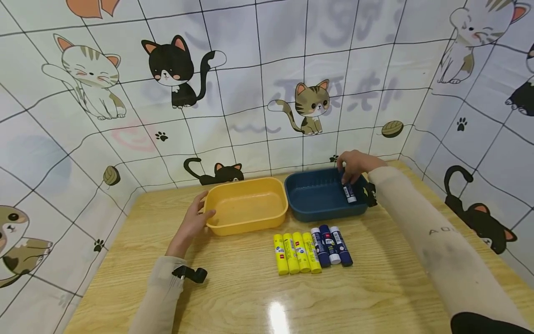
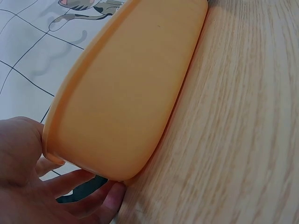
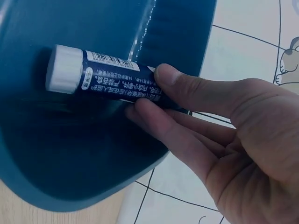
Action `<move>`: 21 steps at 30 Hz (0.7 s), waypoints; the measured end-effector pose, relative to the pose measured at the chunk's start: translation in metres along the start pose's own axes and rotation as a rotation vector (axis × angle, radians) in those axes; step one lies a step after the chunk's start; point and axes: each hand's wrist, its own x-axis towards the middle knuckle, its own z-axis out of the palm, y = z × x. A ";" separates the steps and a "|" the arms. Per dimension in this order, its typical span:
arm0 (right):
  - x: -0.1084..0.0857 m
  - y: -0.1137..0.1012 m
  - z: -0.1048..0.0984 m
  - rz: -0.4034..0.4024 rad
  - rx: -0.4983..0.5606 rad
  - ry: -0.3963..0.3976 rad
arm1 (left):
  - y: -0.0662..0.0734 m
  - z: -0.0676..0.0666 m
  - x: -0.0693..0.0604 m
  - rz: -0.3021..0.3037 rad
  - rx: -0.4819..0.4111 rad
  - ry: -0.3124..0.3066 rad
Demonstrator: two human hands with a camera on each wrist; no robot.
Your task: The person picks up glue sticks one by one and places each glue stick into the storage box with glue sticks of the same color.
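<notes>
Right hand (image 1: 358, 164) pinches 1 glue stick (image 3: 110, 77); left hand (image 1: 193, 223) grips the yellow tray (image 1: 250, 225).

head: high, forward-down | wrist views: close | head+right share blue tray (image 1: 325, 215)

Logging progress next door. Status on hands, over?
Right hand pinching navy glue stick at blue bin, floor contact unclear. Left hand gripping yellow bin by its end. Nothing visibly in the way.

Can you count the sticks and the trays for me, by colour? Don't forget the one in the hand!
Yellow glue sticks: 4
Dark blue glue sticks: 4 (3 on the table, 1 in the right hand)
Yellow tray: 1
Blue tray: 1
Total: 10
</notes>
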 end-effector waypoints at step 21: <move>0.008 0.006 0.022 0.065 -0.162 0.030 | -0.003 0.001 -0.002 0.017 0.004 0.009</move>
